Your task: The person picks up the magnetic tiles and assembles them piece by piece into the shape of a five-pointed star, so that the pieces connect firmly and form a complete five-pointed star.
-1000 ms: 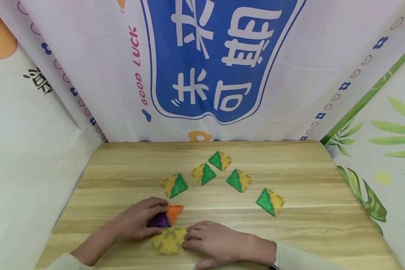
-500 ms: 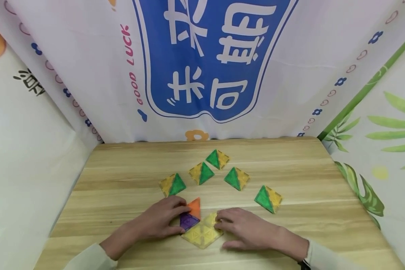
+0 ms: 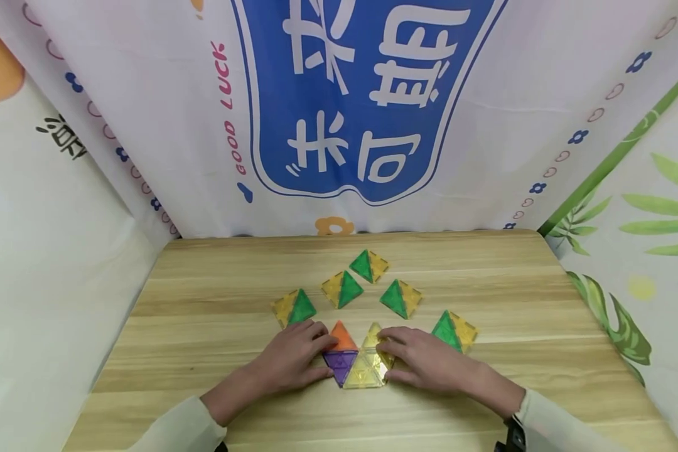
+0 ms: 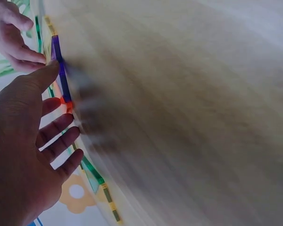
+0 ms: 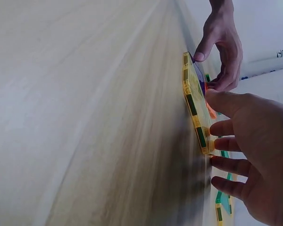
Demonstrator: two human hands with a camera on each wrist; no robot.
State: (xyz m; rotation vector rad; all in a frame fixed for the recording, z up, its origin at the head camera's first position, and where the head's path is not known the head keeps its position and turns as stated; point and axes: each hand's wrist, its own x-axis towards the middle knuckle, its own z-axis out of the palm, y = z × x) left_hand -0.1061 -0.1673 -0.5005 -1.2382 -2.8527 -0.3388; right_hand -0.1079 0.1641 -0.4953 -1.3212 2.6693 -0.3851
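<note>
Flat on the wooden table point(image 3: 215, 333), translucent triangular magnetic tiles lie edge to edge in front of me. An orange tile point(image 3: 341, 338) meets a purple tile point(image 3: 340, 365) on the left, and several yellow tiles point(image 3: 364, 371) join them on the right. My left hand point(image 3: 294, 353) touches the orange and purple tiles with fingertips and thumb, fingers fairly straight. At the yellow side, my right hand point(image 3: 426, 358) touches the tiles with thumb and fingertips, its fingers loosely extended in the right wrist view. Fingertips cover parts of the outer edges.
Behind the hands, several green-and-yellow tile pairs form an arc: one pair point(image 3: 294, 307) by the left hand, one point(image 3: 342, 289) and another point(image 3: 401, 298) further back, one point(image 3: 369, 266) farthest, one point(image 3: 455, 331) beside the right hand. A printed curtain point(image 3: 486, 163) hangs behind the table.
Both hands have shifted the joined tiles rightward and away from me, turning them so the orange tile points away. The tile pairs behind stay in place.
</note>
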